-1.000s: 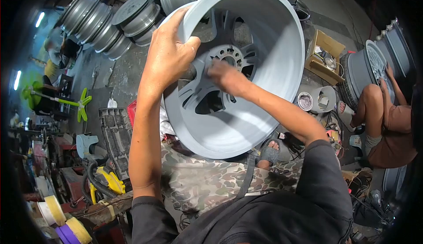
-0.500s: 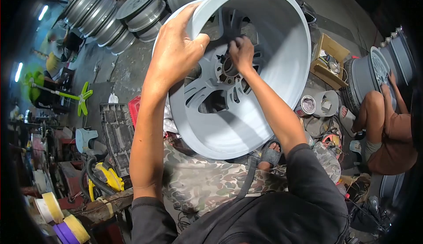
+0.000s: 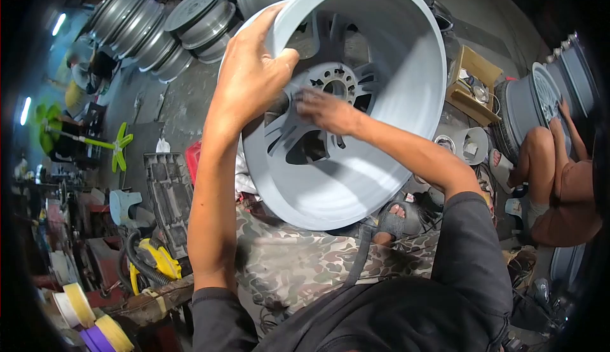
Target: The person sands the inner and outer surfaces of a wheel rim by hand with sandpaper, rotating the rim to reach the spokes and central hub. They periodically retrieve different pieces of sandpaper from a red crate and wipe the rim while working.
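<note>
A grey car wheel rim (image 3: 410, 98) stands tilted in front of me, its hollow barrel facing me and its spokes at the far end. My left hand (image 3: 251, 75) grips the rim's upper left edge, with the thumb on the near side and the fingers over the lip. Inside the barrel, my right hand (image 3: 330, 112) is at the spokes just below the hub (image 3: 338, 85). Its fingers are smeared by motion and look dark, so whether they hold anything does not show.
Several metal wheels (image 3: 136, 18) are stacked at the back left. A cardboard box (image 3: 473, 85) and a small bucket (image 3: 471, 145) stand on the right. Beyond them a seated person (image 3: 562, 193) touches another wheel (image 3: 524, 110). A green fan (image 3: 117, 141) is at left.
My right hand has moved left and down, from beside the hub's top to the lower left spoke. My left hand keeps its grip, and the wheel rim has hardly moved.
</note>
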`<state>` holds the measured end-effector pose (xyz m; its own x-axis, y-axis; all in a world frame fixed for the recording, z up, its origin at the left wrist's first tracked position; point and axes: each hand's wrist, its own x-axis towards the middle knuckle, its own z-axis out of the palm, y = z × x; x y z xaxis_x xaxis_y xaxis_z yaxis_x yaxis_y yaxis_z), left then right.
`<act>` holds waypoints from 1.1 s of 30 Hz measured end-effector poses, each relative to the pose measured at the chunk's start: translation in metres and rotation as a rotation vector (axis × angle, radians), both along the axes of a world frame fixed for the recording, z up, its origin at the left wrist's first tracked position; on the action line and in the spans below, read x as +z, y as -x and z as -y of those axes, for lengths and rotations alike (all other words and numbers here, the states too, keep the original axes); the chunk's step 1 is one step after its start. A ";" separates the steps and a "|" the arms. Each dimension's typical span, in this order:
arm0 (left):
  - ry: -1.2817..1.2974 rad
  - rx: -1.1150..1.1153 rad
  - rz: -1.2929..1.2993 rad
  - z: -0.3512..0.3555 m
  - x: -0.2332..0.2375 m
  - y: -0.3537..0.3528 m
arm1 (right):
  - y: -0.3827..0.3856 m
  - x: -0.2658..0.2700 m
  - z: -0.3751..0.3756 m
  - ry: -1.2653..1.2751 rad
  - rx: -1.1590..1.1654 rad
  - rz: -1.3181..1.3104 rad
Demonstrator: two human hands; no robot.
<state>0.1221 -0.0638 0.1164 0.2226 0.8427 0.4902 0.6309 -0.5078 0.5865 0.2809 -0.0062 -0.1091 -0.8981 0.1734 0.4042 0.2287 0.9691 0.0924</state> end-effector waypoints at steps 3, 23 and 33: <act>0.031 0.007 0.016 0.002 0.002 0.001 | -0.006 -0.006 -0.037 0.233 -0.401 -0.511; 0.082 -0.001 -0.050 -0.001 0.005 0.002 | 0.018 -0.172 0.055 0.875 -1.203 -1.357; 0.043 -0.002 0.006 0.001 -0.001 0.001 | 0.101 -0.053 0.118 1.531 -0.484 -1.233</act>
<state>0.1210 -0.0644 0.1150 0.2209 0.8625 0.4554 0.6263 -0.4833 0.6116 0.1798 -0.1243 -0.1626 -0.0965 0.9945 -0.0400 -0.2711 -0.0649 -0.9604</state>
